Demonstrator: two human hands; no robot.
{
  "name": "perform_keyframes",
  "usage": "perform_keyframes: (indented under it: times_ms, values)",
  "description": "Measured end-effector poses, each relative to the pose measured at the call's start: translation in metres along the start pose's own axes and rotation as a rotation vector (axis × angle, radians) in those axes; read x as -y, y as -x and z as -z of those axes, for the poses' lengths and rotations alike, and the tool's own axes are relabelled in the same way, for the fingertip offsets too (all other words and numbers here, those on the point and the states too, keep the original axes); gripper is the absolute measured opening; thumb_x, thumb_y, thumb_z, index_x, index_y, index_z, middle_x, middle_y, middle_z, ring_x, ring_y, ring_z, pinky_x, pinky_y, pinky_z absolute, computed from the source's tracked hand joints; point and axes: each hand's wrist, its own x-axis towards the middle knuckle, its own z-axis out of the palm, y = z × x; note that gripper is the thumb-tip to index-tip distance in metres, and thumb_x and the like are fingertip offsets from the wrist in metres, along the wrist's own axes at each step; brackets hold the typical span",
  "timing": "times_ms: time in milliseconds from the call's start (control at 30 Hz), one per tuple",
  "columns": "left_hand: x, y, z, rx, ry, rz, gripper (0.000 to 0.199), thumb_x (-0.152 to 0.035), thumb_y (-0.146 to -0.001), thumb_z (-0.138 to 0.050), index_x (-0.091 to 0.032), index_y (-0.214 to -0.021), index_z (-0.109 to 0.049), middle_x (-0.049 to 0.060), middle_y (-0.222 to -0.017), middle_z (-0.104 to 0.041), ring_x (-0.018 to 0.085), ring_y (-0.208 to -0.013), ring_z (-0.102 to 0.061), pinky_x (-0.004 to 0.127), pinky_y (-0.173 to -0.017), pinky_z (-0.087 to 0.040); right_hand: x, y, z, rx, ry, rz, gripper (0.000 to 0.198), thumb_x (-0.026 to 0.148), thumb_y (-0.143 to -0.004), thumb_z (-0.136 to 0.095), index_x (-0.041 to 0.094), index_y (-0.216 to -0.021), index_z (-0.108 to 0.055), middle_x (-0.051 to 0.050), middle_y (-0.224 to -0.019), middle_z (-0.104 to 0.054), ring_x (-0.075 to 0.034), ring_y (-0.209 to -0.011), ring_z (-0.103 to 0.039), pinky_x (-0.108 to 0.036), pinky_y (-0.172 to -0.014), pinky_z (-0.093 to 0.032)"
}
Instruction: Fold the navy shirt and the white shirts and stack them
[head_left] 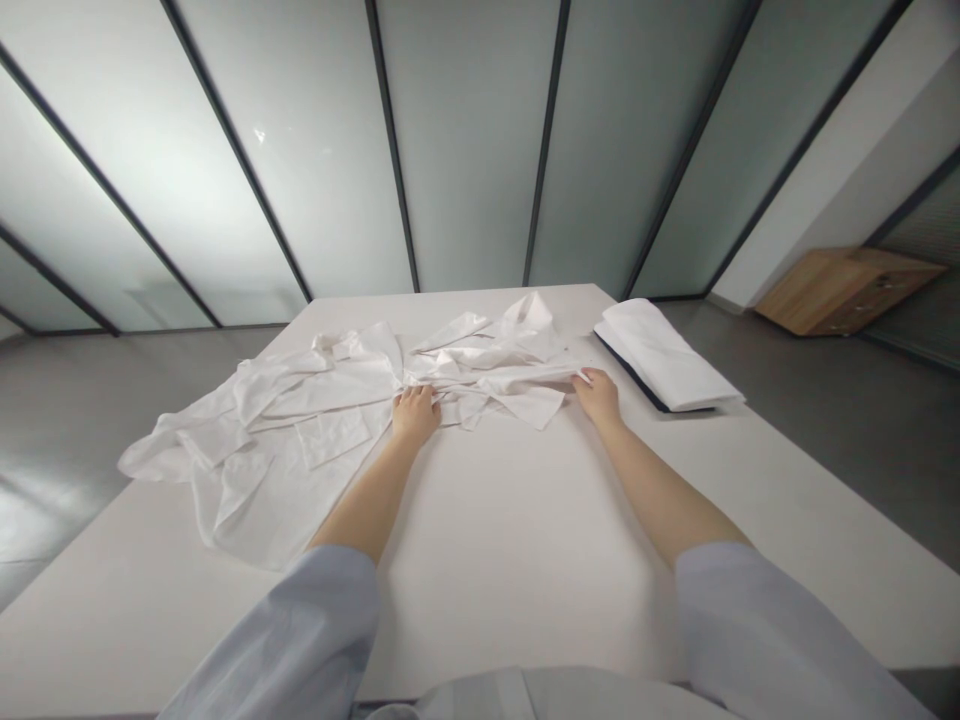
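A white coat (300, 420) lies spread and crumpled across the table, with a square patch pocket showing on its left part. At its middle, my left hand (416, 412) is closed on gathered cloth, knuckles up and fingertips partly hidden in the folds. To the right, my right hand (598, 395) pinches the end of a stretched fold between thumb and fingers. The cloth between my two hands is drawn into long, narrow folds. Loose flaps stick out beyond and below these folds.
A folded white cloth stack (667, 355) with a dark layer beneath lies at the table's right edge. The white table (525, 560) extends towards me. Behind it stand frosted glass panels (465, 140); a wooden cabinet (840, 290) is on the floor at far right.
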Motion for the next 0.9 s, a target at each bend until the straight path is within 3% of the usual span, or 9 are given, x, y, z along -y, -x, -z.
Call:
perform_keyframes:
  times_ms: [167, 333, 433, 567, 667, 800, 900]
  values:
    - [0.0, 0.001, 0.0, 0.007, -0.014, 0.02, 0.029, -0.029, -0.089, -0.05, -0.022, -0.115, -0.059, 0.01, -0.119, -0.065, 0.027, -0.116, -0.055, 0.041, -0.097, -0.04, -0.001, -0.004, -0.006, -0.124, -0.212, -0.033, 0.04, 0.049, -0.084, -0.042, 0.018, -0.099, -0.061, -0.013, -0.095, -0.066, -0.027, -0.089, -0.06, -0.041, -0.082, -0.047]
    - [0.001, 0.0, -0.001, 0.013, -0.014, 0.024, 0.029, -0.028, -0.088, -0.049, -0.023, -0.115, -0.059, 0.01, -0.12, -0.064, 0.027, -0.117, -0.055, 0.041, -0.097, -0.041, 0.005, -0.006, 0.001, -0.018, -0.376, -0.073, 0.038, 0.051, -0.085, -0.04, 0.02, -0.1, -0.056, -0.008, -0.092, -0.066, -0.024, -0.088, -0.063, -0.037, -0.079, -0.049]
    - [0.002, -0.001, -0.002, 0.01, 0.002, 0.025, 0.03, -0.028, -0.088, -0.05, -0.023, -0.116, -0.06, 0.01, -0.121, -0.064, 0.027, -0.117, -0.055, 0.041, -0.097, -0.041, 0.013, -0.007, 0.008, -0.052, -0.368, -0.029, 0.034, 0.048, -0.086, -0.042, 0.02, -0.099, -0.056, -0.008, -0.093, -0.067, -0.023, -0.089, -0.063, -0.034, -0.08, -0.049]
    - [0.004, -0.002, -0.005, 0.01, 0.031, 0.029, 0.03, -0.028, -0.088, -0.05, -0.023, -0.116, -0.06, 0.01, -0.122, -0.063, 0.026, -0.118, -0.055, 0.04, -0.098, -0.041, 0.019, -0.01, 0.011, -0.047, -0.408, 0.01, 0.037, 0.044, -0.09, -0.035, 0.02, -0.109, -0.054, -0.009, -0.102, -0.067, -0.023, -0.095, -0.064, -0.034, -0.082, -0.049]
    - [0.006, -0.003, -0.007, -0.002, 0.054, 0.018, 0.03, -0.027, -0.087, -0.052, -0.023, -0.116, -0.06, 0.009, -0.122, -0.064, 0.026, -0.117, -0.055, 0.039, -0.097, -0.042, 0.015, -0.011, 0.006, -0.054, -0.341, 0.026, 0.043, 0.044, -0.089, -0.036, 0.019, -0.121, -0.051, -0.013, -0.123, -0.06, -0.023, -0.11, -0.059, -0.036, -0.09, -0.047]
    - [0.008, -0.004, -0.009, -0.007, 0.066, 0.011, 0.031, -0.027, -0.086, -0.053, -0.022, -0.116, -0.061, 0.009, -0.122, -0.064, 0.026, -0.116, -0.056, 0.039, -0.096, -0.043, 0.006, -0.01, -0.001, -0.031, -0.242, -0.185, 0.069, 0.045, -0.082, -0.051, 0.011, -0.141, -0.037, -0.021, -0.142, -0.046, -0.028, -0.126, -0.049, -0.039, -0.099, -0.042]
    - [0.008, -0.004, -0.009, -0.008, 0.064, 0.011, 0.031, -0.027, -0.086, -0.052, -0.022, -0.116, -0.061, 0.009, -0.121, -0.064, 0.026, -0.116, -0.057, 0.039, -0.096, -0.043, 0.004, -0.009, -0.002, 0.057, -0.194, -0.318, 0.068, 0.047, -0.078, -0.057, 0.008, -0.133, -0.048, -0.021, -0.128, -0.059, -0.031, -0.121, -0.054, -0.04, -0.1, -0.042]
